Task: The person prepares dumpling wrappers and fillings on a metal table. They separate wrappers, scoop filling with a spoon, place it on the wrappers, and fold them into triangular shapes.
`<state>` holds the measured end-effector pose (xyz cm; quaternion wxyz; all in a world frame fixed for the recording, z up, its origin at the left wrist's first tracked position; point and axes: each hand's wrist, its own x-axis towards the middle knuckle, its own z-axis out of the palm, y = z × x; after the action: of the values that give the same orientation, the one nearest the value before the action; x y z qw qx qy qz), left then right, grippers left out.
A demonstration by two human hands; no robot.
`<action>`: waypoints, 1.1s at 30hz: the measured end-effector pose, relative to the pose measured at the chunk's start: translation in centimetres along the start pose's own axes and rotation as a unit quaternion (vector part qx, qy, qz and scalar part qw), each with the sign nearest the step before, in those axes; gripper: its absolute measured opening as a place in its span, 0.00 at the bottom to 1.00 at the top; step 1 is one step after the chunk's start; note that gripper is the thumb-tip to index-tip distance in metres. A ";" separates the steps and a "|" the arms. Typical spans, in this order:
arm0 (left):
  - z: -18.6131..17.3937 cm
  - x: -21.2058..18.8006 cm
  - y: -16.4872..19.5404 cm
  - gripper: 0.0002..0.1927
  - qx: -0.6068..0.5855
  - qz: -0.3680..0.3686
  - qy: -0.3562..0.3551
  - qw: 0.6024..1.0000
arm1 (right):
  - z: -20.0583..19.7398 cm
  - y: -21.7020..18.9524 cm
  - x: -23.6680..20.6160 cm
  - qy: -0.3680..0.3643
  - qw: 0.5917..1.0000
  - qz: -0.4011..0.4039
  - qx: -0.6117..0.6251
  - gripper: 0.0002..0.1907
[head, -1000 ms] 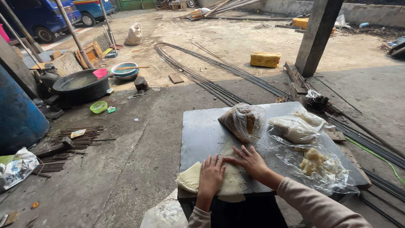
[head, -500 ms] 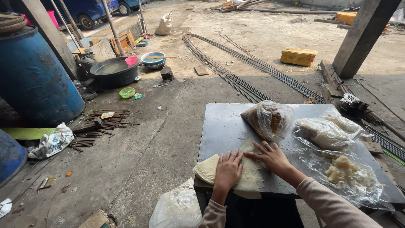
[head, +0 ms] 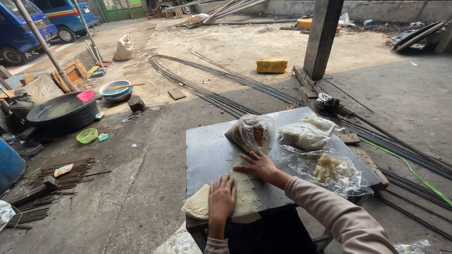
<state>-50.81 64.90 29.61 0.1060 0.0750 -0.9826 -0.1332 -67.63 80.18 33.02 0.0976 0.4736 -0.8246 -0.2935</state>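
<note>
hands unmoved since earlier: left hand (head: 221, 197), right hand (head: 258, 164) fingers spread flat (grasping nothing) on dough sheet (head: 245, 197).

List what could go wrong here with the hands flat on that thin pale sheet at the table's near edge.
1. The thin pale sheet overhangs the near edge of the dark table; under the left hand, that part might tear or slide off.
2. The right hand lies close to the clear bag, so a wider sweep might nudge it.
</note>
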 end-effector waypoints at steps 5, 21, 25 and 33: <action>-0.6 0.3 0.0 0.27 0.007 -0.012 -0.014 1.000 | 0.5 0.4 1.1 0.042 0.999 0.011 0.009 0.46; -1.2 -0.2 1.9 0.26 0.005 -0.011 -0.013 1.000 | -0.5 2.7 2.7 -0.011 0.996 0.071 0.053 0.41; -1.6 -0.1 2.1 0.26 0.006 -0.010 -0.013 1.000 | -1.6 3.0 3.0 -0.056 0.992 0.095 0.064 0.43; -2.5 -0.7 1.3 0.26 0.000 -0.018 -0.016 1.000 | -3.1 2.5 4.1 0.035 0.977 0.139 0.155 0.31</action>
<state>-49.73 65.60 32.22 0.0883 0.0903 -0.9826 -0.1363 -70.21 76.49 36.48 0.0912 0.3736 -0.9140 -0.1288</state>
